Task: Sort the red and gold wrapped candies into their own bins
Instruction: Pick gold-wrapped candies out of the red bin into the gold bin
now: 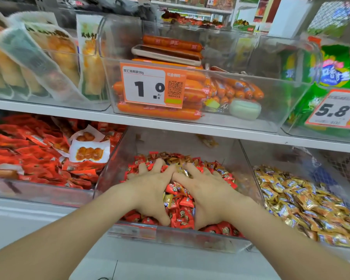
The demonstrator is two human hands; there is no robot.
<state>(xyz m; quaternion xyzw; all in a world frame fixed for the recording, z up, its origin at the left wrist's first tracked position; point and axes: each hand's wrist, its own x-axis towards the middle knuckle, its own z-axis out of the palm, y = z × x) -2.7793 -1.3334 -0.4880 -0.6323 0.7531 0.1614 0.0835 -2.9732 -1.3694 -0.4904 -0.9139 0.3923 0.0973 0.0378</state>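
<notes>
A: L hand (150, 185), pose?
B: Palm down on the red candies (181, 218) in the middle bin (190, 237). Fingers splayed, thumb dug into the pile near the front wall. Grips nothing.
A: R hand (207, 187)?
B: Same, mirrored. Fingers spread, not clamped; index tips of both meet atop the pile.
A: Gold candies (303, 201)?
B: Mostly in the right bin (287, 158); a few strays btwn the hands.

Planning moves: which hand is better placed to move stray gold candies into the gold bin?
Right hand, probably: it rests on the right of the candy pile, beside the gold bin; the left hand would cross it.
</notes>
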